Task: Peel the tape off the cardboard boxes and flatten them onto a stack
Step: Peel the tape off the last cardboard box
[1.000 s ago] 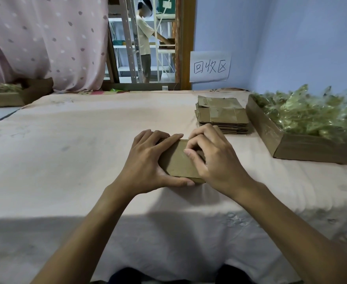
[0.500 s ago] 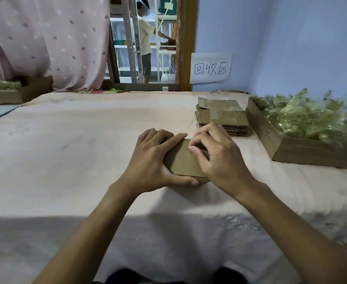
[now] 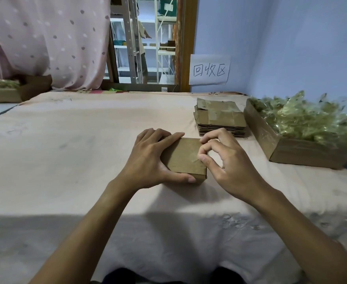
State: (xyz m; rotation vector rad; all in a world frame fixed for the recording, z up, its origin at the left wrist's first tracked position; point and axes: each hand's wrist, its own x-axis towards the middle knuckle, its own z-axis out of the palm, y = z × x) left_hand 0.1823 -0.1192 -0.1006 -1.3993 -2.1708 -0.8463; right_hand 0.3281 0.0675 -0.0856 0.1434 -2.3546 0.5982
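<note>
A small brown cardboard box (image 3: 183, 158) rests on the cloth-covered table (image 3: 66, 152) in front of me. My left hand (image 3: 150, 158) clamps it from the left, fingers over the far edge and thumb along the near side. My right hand (image 3: 227, 162) sits at the box's right edge, thumb and forefinger pinched together on its top; clear tape there is hard to make out. Behind, to the right, lies a stack of flattened boxes (image 3: 220, 119).
A large open carton (image 3: 303, 150) heaped with crumpled peeled tape stands at the right, next to the stack. Another carton (image 3: 15, 91) sits at the far left by the pink curtain. A paper sign (image 3: 209, 69) hangs on the blue wall. A person stands among shelves beyond the doorway.
My right hand has drawn back toward the box's right edge, uncovering more of the top. The left hand keeps its hold. The camera has tilted slightly.
</note>
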